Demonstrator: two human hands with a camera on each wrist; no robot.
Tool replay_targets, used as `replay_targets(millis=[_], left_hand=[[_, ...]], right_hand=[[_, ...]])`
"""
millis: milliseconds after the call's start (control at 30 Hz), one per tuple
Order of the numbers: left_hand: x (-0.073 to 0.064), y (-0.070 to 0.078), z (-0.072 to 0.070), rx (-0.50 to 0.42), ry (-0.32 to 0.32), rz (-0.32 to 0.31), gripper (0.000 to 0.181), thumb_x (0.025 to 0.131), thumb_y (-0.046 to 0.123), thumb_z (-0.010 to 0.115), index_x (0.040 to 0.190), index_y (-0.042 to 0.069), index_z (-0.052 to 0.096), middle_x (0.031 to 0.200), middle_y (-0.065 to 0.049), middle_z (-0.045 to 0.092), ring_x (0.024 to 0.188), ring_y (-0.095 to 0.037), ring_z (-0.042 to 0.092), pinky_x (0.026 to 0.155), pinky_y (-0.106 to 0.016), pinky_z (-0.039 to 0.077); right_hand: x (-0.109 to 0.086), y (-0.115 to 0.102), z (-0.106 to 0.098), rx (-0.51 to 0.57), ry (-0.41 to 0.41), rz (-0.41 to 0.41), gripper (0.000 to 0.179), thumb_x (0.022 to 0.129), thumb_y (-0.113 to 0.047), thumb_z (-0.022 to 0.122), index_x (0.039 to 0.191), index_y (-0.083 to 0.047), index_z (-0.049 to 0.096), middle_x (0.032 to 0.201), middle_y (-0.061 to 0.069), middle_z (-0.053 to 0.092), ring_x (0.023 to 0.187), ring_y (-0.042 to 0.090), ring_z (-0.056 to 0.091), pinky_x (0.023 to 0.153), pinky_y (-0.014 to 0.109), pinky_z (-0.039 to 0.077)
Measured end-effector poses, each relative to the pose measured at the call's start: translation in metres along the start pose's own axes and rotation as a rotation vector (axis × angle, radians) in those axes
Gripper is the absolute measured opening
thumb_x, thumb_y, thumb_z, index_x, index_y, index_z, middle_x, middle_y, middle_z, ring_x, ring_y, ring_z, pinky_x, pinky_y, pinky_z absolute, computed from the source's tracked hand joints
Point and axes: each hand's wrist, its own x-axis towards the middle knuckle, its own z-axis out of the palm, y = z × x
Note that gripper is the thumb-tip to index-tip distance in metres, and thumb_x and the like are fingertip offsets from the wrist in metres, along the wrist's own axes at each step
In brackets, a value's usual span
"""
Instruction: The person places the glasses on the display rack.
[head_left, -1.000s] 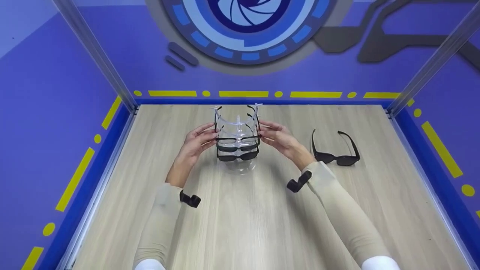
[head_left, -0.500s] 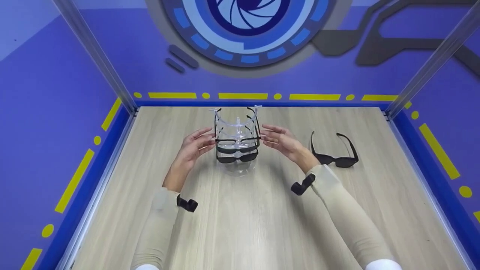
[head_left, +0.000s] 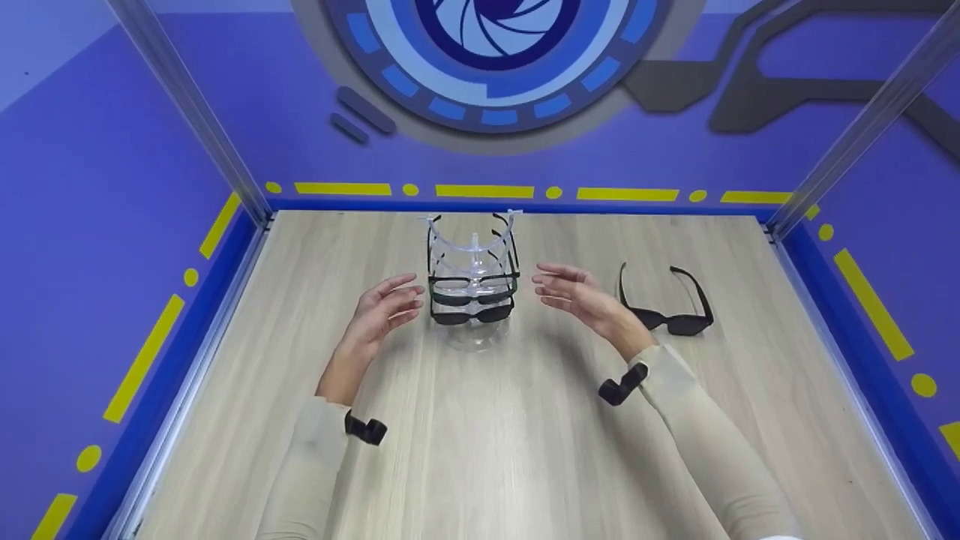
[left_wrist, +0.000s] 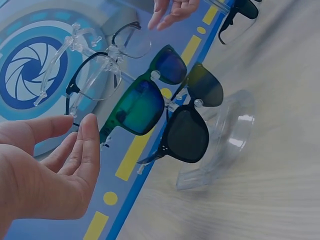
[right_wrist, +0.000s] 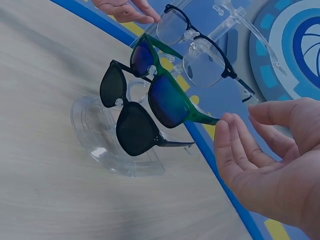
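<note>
A clear plastic glasses stand [head_left: 474, 244] bears three pairs in a column. Topmost are clear-lensed eyeglasses [left_wrist: 102, 75] with dark upper rims. Below them hang green-framed sunglasses [right_wrist: 169, 100] with blue-green mirrored lenses, and lowest are black sunglasses [head_left: 472, 315]. My left hand [head_left: 384, 311] is held just left of the stand, fingers loosely extended and apart from the glasses. On the other side my right hand [head_left: 574, 296] hovers with relaxed fingers, a wider gap from the stand, holding nothing.
Another pair of black sunglasses [head_left: 679, 322] lies on the wooden table [head_left: 480, 435] to the right, temples unfolded toward the back. Blue printed panels [head_left: 487, 169] wall the table at the back and both sides, joined by metal corner posts [head_left: 202, 120].
Both hands have drawn away from the topmost eyeglasses on the stand, the left toward the left and the right toward the right, both slightly nearer me. The glasses stay in place.
</note>
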Motion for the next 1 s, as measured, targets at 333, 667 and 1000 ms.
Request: replay_targets(millis=[333, 667, 1000], left_hand=[[-0.01, -0.017, 0.005, 0.034, 0.024, -0.004, 0.044, 0.099, 0.003, 0.062, 0.142, -0.002, 0.053, 0.102, 0.005, 0.075, 0.091, -0.012, 0.071, 0.077, -0.022, 0.061], [-0.026, -0.025, 0.005, 0.104, -0.023, -0.004, 0.043, 0.099, 0.015, 0.067, 0.14, 0.002, 0.058, 0.116, -0.009, 0.075, 0.095, -0.014, 0.07, 0.082, -0.026, 0.06], [-0.03, -0.042, 0.007, 0.135, -0.113, -0.034, 0.045, 0.099, 0.017, 0.068, 0.14, 0.002, 0.058, 0.112, -0.004, 0.076, 0.094, -0.013, 0.07, 0.084, -0.028, 0.06]], right_hand=[[-0.012, 0.01, -0.012, -0.028, -0.001, 0.018, 0.04, 0.105, -0.004, 0.051, 0.145, 0.0, 0.049, 0.124, 0.004, 0.07, 0.111, 0.017, 0.067, 0.113, 0.041, 0.049], [-0.026, 0.019, -0.03, -0.102, -0.042, 0.018, 0.045, 0.105, -0.008, 0.055, 0.148, 0.002, 0.047, 0.115, -0.003, 0.072, 0.109, 0.016, 0.069, 0.102, 0.032, 0.056], [-0.042, 0.029, -0.045, -0.132, -0.108, 0.048, 0.047, 0.105, -0.009, 0.054, 0.149, 0.003, 0.043, 0.118, -0.003, 0.071, 0.112, 0.017, 0.069, 0.1, 0.029, 0.056]])
